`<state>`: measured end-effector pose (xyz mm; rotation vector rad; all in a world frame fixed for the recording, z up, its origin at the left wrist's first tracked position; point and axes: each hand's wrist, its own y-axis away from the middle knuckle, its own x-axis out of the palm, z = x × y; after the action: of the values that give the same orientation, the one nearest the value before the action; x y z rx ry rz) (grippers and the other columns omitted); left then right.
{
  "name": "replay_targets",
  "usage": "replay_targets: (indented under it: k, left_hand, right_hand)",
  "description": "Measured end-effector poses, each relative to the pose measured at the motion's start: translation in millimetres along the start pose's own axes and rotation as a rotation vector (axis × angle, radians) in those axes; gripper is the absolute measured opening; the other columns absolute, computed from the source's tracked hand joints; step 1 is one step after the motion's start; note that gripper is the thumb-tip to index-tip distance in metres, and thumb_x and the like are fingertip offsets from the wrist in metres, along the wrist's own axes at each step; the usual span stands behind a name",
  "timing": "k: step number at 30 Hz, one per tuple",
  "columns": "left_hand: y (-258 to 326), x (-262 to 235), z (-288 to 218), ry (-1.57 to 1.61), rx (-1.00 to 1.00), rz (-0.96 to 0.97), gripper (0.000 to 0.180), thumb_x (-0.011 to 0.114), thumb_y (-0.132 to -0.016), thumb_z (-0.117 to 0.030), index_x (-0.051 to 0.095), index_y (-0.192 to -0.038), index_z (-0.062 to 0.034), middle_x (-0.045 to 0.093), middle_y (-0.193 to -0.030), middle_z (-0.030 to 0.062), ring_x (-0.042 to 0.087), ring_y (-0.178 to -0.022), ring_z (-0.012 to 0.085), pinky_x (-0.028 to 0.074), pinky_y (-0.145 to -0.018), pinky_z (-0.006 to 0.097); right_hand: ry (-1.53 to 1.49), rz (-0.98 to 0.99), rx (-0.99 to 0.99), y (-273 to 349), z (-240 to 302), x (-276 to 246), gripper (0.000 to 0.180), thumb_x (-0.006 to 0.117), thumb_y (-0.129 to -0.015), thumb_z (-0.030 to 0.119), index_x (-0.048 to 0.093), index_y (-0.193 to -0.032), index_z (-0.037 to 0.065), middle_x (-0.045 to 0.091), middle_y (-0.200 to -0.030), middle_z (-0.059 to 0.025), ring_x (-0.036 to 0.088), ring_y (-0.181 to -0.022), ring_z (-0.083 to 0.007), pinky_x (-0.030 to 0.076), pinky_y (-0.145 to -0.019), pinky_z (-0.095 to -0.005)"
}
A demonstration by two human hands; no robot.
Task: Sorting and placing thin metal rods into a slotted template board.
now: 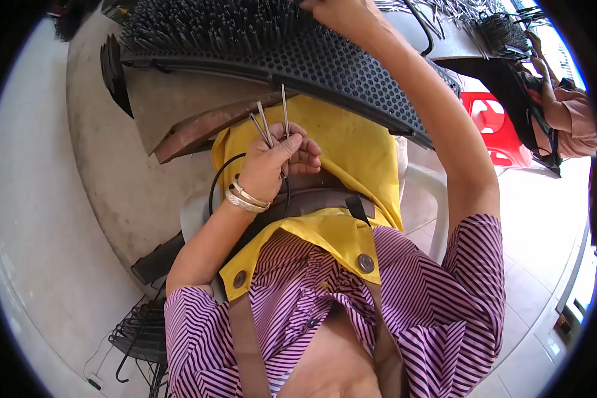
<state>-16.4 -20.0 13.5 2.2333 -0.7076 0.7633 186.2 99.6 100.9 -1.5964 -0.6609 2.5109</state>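
Observation:
Three thin metal rods (284, 109) stick up out of my left hand (280, 156), which is closed round their lower ends in front of the yellow apron. Its thumb presses over them and the other fingers curl. Stretched up to the far edge, my right hand (343, 14) is over a black perforated tray (325, 69) densely filled with upright dark rods (205, 26). Its fingertips look drawn together among the rods, partly cut off by the picture's edge. Whatever they hold cannot be made out.
Loose metal rods (444, 10) lie on the bench beyond my right forearm. A red plastic stool (490, 126) and another person's arm (553, 99) are at the right. Black wire hangers or racks (139, 331) stand low on the left. A brown wooden bar (199, 132) sits below the tray.

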Motion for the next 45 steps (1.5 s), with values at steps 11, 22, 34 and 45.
replay_targets:
  k: [11, 22, 34, 45]
  left_hand:
    - [-3, -4, -1, -0.009, 0.026, 0.079, 0.015, 0.051, -0.088, -0.015, 0.049, -0.096, -0.0020, 0.061, -0.084, 0.0133, 0.062, -0.072, 0.0224, 0.053, -0.066, 0.033]
    - [0, 2, -12, 0.122, -0.138, 0.372, 0.017, 0.051, -0.087, -0.013, 0.049, -0.099, -0.0009, 0.060, -0.088, 0.0158, 0.061, -0.072, 0.0230, 0.052, -0.067, 0.033]
    - [-1, -2, -4, -0.204, -0.148, 0.256, 0.023, 0.055, -0.086, -0.017, 0.052, -0.102, -0.0009, 0.061, -0.090, 0.0145, 0.061, -0.076, 0.0205, 0.051, -0.066, 0.028]
    - [-8, -26, -14, 0.453, -0.103, 0.139, 0.032, 0.039, -0.093, -0.025, 0.049, -0.112, -0.0026, 0.057, -0.108, 0.0098, 0.055, -0.098, 0.0190, 0.045, -0.087, 0.039]
  right_hand:
    - [-0.159, -0.187, -0.050, 12, -3, 8, 0.007, 0.055, -0.067, 0.003, 0.056, -0.069, -0.004, 0.054, -0.065, -0.0243, 0.056, -0.067, -0.0407, 0.042, -0.057, -0.0441]
    - [-0.992, 0.504, 0.529, 110, 51, 14, 0.019, 0.062, -0.081, 0.017, 0.064, -0.085, -0.002, 0.061, -0.070, -0.0016, 0.054, -0.060, -0.0048, 0.043, -0.053, -0.0190]
    - [-1.077, 0.397, 0.639, 119, 65, 18, 0.007, 0.064, -0.074, 0.001, 0.064, -0.080, -0.003, 0.064, -0.071, -0.0050, 0.058, -0.062, -0.0059, 0.045, -0.055, -0.0180]
    - [-0.153, 0.075, -0.425, 154, 81, 31, 0.038, 0.064, -0.062, 0.009, 0.058, -0.098, -0.003, 0.047, -0.117, -0.0198, 0.043, -0.112, -0.0372, 0.042, -0.088, -0.0417]
